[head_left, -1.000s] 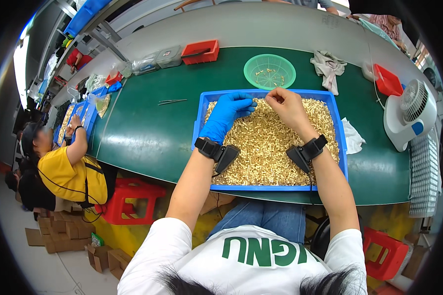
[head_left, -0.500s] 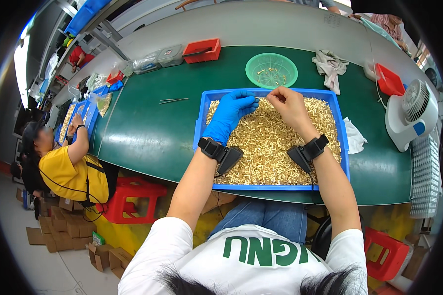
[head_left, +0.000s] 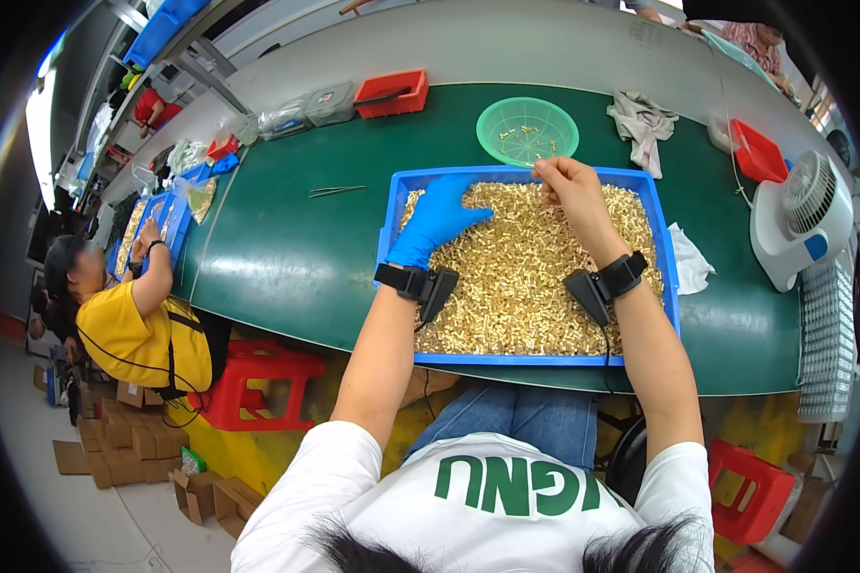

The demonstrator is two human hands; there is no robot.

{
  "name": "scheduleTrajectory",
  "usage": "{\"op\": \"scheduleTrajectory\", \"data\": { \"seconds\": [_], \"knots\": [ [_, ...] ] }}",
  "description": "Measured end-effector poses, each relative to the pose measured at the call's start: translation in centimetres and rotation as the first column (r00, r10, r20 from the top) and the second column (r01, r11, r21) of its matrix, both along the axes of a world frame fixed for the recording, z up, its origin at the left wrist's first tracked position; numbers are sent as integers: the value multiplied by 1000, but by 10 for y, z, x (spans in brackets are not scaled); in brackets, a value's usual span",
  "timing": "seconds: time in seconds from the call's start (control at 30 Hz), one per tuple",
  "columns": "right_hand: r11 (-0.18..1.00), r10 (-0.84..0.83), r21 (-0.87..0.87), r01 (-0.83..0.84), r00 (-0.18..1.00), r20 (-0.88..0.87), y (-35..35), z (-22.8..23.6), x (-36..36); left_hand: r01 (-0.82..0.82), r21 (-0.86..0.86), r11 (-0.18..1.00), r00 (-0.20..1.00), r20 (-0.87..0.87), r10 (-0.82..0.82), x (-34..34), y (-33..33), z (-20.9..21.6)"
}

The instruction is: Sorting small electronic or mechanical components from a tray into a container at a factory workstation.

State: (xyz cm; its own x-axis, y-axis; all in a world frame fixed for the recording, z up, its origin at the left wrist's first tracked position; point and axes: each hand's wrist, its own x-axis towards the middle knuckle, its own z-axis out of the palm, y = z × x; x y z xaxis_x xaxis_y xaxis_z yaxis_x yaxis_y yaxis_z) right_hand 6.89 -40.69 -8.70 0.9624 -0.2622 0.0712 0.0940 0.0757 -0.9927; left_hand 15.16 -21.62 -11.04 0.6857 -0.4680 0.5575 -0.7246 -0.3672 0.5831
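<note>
A blue tray (head_left: 672,277) full of small brass-coloured metal pieces (head_left: 535,296) stands in front of me. My left hand (head_left: 440,222), in a blue glove, is over the tray's left part, thumb stretched away from the fingers, with nothing seen in it. My bare right hand (head_left: 575,196) is at the tray's far edge, thumb and forefinger pinched together by the near rim of a green mesh basket (head_left: 530,115). Whatever is between those fingertips is too small to make out. Several brass pieces lie in the basket. Both wrists wear black strapped devices.
Tweezers (head_left: 336,191) lie on the green table (head_left: 287,258), left of the tray. Behind are a red bin (head_left: 392,93) and a crumpled cloth (head_left: 642,124). A white fan (head_left: 801,220) stands at right. A co-worker in yellow (head_left: 143,325) sits at left beside another tray.
My hands were close together above the tray's far part. The right has moved up to the basket's rim; the left has drawn slightly back to the left and opened.
</note>
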Motion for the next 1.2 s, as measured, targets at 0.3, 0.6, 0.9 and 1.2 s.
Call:
{"op": "scheduleTrajectory", "data": {
  "seconds": [0.3,0.6,0.9,1.2],
  "knots": [
    [985,73,-155,-75,997,-16,11,-1,-3,225,224,948,867,-491,-89,-8,3,15],
    [951,66,-301,-73,997,-35,16,3,-7,-29,-475,880,573,-728,-375,-15,4,40],
    [944,29,-328,-29,1000,-5,17,0,-6,-7,-564,826,502,-716,-485,-17,1,38],
    [953,39,-300,-41,999,-14,18,3,-8,6,-551,834,526,-708,-471,-17,-1,37]
  ]
}}
